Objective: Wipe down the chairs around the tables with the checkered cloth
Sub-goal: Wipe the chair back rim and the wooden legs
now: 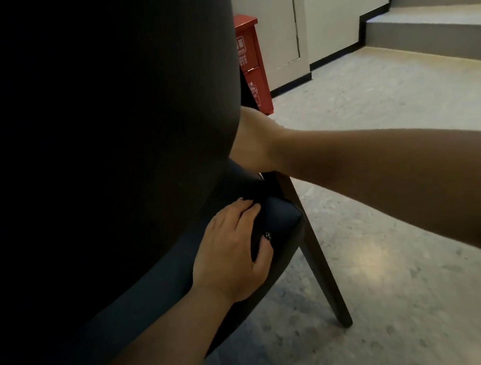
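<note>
Upholstery, dark and smooth, fills the view from nine o'clock to the centre: the broad curved back of a chair (97, 122), rounded at its edge and almost black in shadow. Below it the seat cushion (283, 216) is navy, padded and bulging at its corner, with a seam and a small metal zipper pull (267, 235) at the back edge. A straight, dark wooden leg (318, 260) slants down toward five o'clock and meets the floor.

The floor (383, 228) is pale grey, speckled and matte, with a soft patch of light at about four o'clock. At one o'clock grey steps (437, 22) with black skirting rise beside cream walls (335, 14). A red box-shaped cabinet (252, 62) with white lettering stands at twelve o'clock, partly hidden by the chair back.

The left hand (233, 250) lies near the centre, toward six o'clock, fingers gently curved and pressed on the seam between back and cushion, thumb hooked round the cushion's rear edge beside the zipper pull. The right hand (251, 140) reaches in from three o'clock; its fingers disappear behind the chair back, so I cannot tell how they are set or what they hold. The checkered cloth is not visible.
</note>
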The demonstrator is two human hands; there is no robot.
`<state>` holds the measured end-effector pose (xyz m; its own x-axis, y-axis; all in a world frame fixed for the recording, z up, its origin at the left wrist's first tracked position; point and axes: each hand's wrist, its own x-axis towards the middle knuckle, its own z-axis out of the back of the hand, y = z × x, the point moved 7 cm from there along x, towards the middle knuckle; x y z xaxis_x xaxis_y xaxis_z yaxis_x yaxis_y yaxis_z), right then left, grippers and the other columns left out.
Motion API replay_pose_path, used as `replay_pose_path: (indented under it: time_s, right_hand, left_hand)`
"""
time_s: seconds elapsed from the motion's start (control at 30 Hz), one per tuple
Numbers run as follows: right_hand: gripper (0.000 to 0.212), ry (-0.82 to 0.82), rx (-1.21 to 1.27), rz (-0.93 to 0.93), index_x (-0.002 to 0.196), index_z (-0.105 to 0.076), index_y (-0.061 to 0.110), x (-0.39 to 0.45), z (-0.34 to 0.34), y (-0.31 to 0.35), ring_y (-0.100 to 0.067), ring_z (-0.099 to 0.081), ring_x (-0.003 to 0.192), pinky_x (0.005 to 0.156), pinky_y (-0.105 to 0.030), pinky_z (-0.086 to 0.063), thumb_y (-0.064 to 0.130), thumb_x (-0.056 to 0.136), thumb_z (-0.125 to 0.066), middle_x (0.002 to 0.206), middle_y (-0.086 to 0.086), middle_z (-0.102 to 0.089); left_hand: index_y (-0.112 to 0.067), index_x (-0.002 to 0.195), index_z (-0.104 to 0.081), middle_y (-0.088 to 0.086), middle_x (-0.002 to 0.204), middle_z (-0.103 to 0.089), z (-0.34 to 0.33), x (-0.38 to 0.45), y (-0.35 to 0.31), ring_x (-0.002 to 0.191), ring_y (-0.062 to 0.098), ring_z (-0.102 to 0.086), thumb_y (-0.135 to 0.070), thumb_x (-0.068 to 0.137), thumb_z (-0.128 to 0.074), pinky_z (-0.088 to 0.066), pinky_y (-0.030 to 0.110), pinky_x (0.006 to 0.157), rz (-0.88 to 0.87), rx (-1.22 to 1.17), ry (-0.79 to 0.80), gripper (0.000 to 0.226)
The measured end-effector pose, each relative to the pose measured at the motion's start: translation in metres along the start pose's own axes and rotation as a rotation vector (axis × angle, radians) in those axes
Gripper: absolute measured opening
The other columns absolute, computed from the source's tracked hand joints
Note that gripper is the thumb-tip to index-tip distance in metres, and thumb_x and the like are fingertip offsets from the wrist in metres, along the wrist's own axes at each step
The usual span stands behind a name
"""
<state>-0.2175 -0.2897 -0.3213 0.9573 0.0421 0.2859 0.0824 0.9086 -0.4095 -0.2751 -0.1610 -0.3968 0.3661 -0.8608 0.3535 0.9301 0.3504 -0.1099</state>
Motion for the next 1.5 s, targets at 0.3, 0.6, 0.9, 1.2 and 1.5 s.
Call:
replay_pose_path:
  time_s: [0.3, 0.6, 0.9, 1.2, 1.5]
  right_hand:
    - [0.042, -0.593, 0.478, -0.208, 0.137, -0.047, 0.001, -0.121, -0.029, -0.021, -0.038, -0.034, 0.137, 0.114, -0.047, -0.029, 0.015, 0.098, -0.046, 0.147, -0.020, -0.036]
    - [0.039, -0.257, 1.769, -1.083, 0.087, -0.065, 0.003, -0.104, -0.111, -0.014, -0.019, -0.059, 0.073, 0.068, -0.029, -0.048, 0.026, 0.100, -0.037, 0.080, -0.009, -0.063]
    - [0.036, -0.133, 1.655, -1.324, 0.081, -0.063, 0.005, -0.154, -0.149, 0.022, -0.025, -0.055, 0.072, 0.064, -0.035, -0.041, 0.026, 0.099, -0.040, 0.077, -0.016, -0.059]
    - [0.034, -0.556, 1.593, -1.065, 0.070, -0.050, 0.015, -0.092, -0.037, -0.033, -0.015, -0.048, 0.065, 0.061, -0.030, -0.039, 0.026, 0.100, -0.039, 0.066, -0.002, -0.051]
    - [0.034, -0.636, 1.612, -1.128, 0.078, -0.065, 0.008, -0.150, 0.045, -0.016, -0.015, -0.056, 0.065, 0.063, -0.030, -0.046, 0.024, 0.098, -0.042, 0.067, 0.000, -0.061]
  left_hand:
    - [-0.014, 0.134, -0.054, 0.002, 0.137, -0.054, -0.001, 0.001, -0.001, 0.132, 0.013, -0.043, -0.041, 0.088, -0.043, -0.030, 0.028, 0.110, -0.001, -0.009, -0.002, 0.055]
    - [-0.012, 0.133, -0.055, 0.003, 0.137, -0.054, 0.000, 0.001, -0.001, 0.132, 0.015, -0.044, -0.040, 0.087, -0.042, -0.032, 0.029, 0.110, -0.005, 0.003, 0.007, 0.056]
    - [-0.013, 0.133, -0.056, 0.002, 0.136, -0.055, 0.001, 0.001, -0.001, 0.132, 0.015, -0.044, -0.040, 0.087, -0.043, -0.027, 0.027, 0.109, -0.015, 0.015, -0.007, 0.055]
    - [-0.013, 0.130, -0.057, 0.003, 0.132, -0.057, 0.002, 0.002, -0.001, 0.128, 0.016, -0.047, -0.038, 0.086, -0.045, -0.031, 0.028, 0.108, -0.036, 0.071, -0.014, 0.052]
    - [-0.011, 0.148, -0.033, 0.008, 0.154, -0.036, 0.003, -0.003, -0.011, 0.144, 0.021, -0.027, -0.031, 0.099, -0.031, -0.019, 0.033, 0.116, -0.079, 0.132, 0.161, 0.054]
